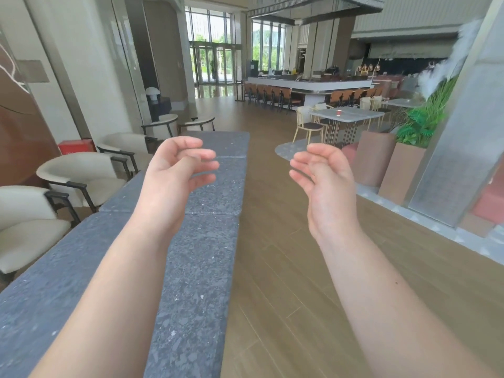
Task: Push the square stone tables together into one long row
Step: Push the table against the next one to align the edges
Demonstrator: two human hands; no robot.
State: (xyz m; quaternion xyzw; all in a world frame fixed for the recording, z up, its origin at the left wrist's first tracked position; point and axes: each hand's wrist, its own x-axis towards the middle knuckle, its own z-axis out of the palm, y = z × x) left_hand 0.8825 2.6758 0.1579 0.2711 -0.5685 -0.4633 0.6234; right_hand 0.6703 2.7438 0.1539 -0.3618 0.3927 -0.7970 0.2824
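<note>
While our left hand [174, 170] and right hand [324, 178] hover loosely curled and empty above the stone tables [201, 255], the row looks joined, seams touching; next we'd check alignment beside the cream chairs [81, 175]

A wood-plank floor [286, 268] runs to far glass doors [214, 62] bright with daylight. Cream armchairs [81, 175] line the left wall; a bar counter [308, 84] with brown stools [272, 95] stands far right.

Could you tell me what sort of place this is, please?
Probably a hotel or office lobby lounge with a cafe bar: a long bar counter lined with stools, cream armchairs beside a row of dark stone tables, and tall glass entrance doors.
</note>
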